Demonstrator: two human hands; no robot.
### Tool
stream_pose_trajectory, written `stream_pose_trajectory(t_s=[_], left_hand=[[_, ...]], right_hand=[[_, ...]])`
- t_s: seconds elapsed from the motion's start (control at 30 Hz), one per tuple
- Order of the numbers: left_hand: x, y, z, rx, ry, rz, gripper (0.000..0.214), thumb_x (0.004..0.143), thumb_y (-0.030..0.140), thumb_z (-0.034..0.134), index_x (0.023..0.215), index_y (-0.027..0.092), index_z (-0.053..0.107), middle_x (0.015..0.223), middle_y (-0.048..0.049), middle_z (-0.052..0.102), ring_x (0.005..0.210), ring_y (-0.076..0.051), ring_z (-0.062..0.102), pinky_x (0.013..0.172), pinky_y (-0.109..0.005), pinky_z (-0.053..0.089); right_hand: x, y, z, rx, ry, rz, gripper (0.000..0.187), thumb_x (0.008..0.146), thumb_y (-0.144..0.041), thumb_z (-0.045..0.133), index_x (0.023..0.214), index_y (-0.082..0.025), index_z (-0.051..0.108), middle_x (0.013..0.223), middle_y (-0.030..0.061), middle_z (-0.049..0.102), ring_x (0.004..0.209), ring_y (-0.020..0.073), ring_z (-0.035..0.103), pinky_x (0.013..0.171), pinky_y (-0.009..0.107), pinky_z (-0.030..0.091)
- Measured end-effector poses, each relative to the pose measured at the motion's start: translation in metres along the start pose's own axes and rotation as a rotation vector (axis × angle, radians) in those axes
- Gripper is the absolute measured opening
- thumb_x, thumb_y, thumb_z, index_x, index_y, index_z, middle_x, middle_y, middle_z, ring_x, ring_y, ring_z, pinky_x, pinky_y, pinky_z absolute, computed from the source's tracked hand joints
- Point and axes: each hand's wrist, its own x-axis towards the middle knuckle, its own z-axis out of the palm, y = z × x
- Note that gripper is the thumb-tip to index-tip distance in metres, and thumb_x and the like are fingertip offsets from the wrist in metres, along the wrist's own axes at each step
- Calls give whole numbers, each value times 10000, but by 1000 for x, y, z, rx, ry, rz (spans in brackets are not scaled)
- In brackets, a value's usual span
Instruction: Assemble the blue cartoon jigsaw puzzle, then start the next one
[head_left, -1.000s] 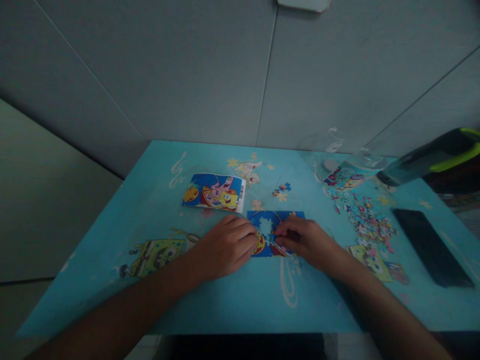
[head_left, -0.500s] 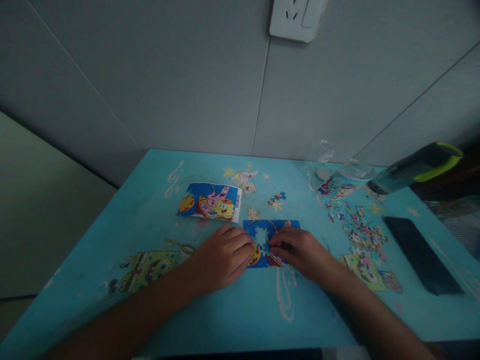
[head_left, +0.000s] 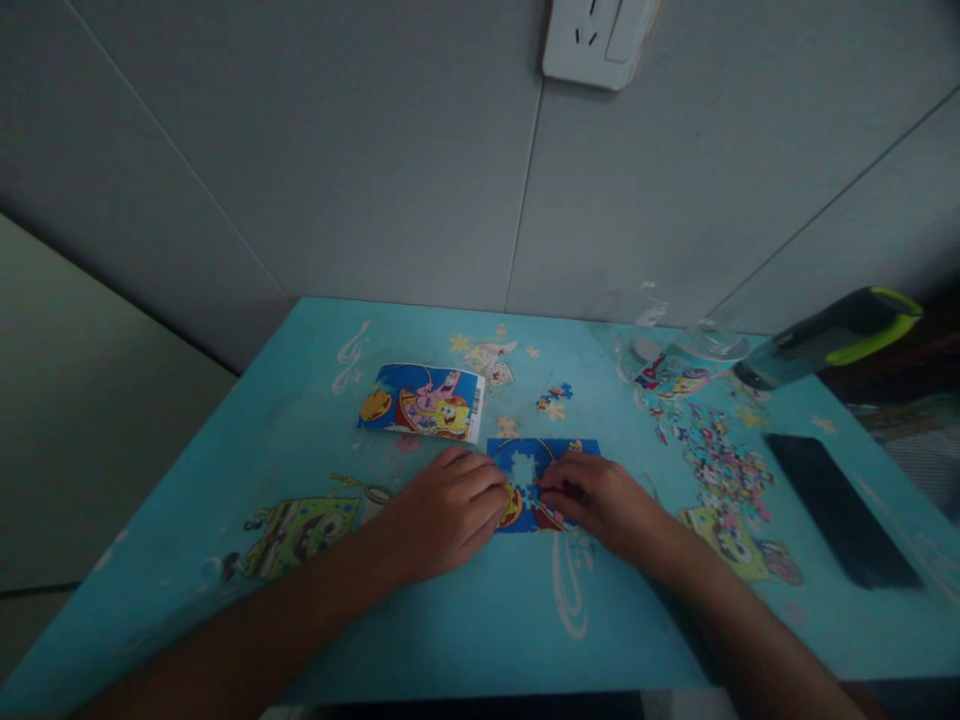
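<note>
A small, partly assembled jigsaw puzzle [head_left: 547,447] with a blue cartoon picture lies flat on the table, with a gap near its middle. My left hand [head_left: 456,508] rests at its left edge, fingers bent and held together against it. Over the right part, my right hand [head_left: 596,500] has thumb and forefinger pinched at a puzzle piece [head_left: 541,484] beside the gap; the fingers hide most of it. Behind and to the left lies a picture card [head_left: 424,402] with the same scene. A few loose puzzle pieces [head_left: 555,396] sit behind the puzzle.
On the right, many small pieces [head_left: 720,460] form a pile near a dark phone-like slab [head_left: 844,510]. A clear printed container [head_left: 686,370] and a dark bottle with a green strap [head_left: 825,335] lie behind. The wall [head_left: 405,180] borders the table's far edge.
Both hands stay on the puzzle in nearly the same pose. The view has shifted very slightly; no other movement is visible.
</note>
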Motion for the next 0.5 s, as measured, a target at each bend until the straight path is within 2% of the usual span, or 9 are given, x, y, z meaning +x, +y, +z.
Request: stream_pose_trajectory(t_s=[0.2,0.33,0.5], left_hand=[[1,1,0,4,38,5,168,979,202,508,1013,170,669,1027,-71,669,1015,-212,581,924,-406,453],[1,1,-1,9,62,16,160,965,187,518,1014,173,669,1023,-71,671,1001,-211,588,901,-396,466],[0,1,-1,-2,11,14,166,971,185,516,1062,170,653,1074,-76,662,1041,-226,573,921,-424,453]], right_hand=[[1,-1,1,-2,48,5,89,943,-233,623,950,-217,710,911,36,690,831,169,653,764,300,504],[3,3,3,-9,106,6,105,943,-226,617,989,-217,712,953,52,700,851,177,660,797,315,519],[6,13,2,-92,201,101,113,924,-240,632,998,-219,715,945,49,704,840,185,663,775,315,517]])
